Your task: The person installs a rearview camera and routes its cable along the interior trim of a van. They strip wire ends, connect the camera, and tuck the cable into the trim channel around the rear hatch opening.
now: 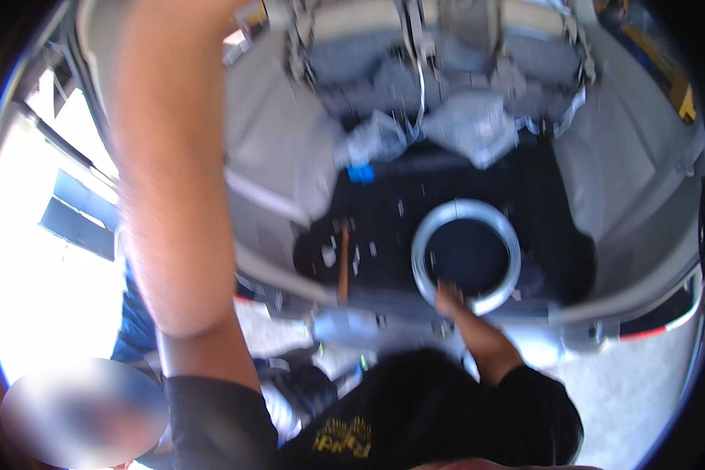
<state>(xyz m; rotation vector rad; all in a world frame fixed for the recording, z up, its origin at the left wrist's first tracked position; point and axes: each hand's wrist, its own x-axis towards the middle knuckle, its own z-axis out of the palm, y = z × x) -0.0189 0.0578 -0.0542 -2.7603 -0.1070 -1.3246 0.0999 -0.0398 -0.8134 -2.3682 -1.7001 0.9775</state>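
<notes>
Black short-sleeved shirt (446, 411), perhaps yellow-lettered.

The ring (462, 209) is rendered in silvery pale blue, set against the black of the cargo mat (399, 270), which is flecked with whitish bits at the left. The side panels (627, 149) are toned greyish beige; the seat backs (345, 70) are shaded grey. The plastic sheeting (471, 129) is seen as translucent, whitish grey. Bright blue is shown by a small piece (360, 173), orange-brown by a narrow strip (344, 266). The black shirt (431, 407) is marked with yellow lettering.
</notes>
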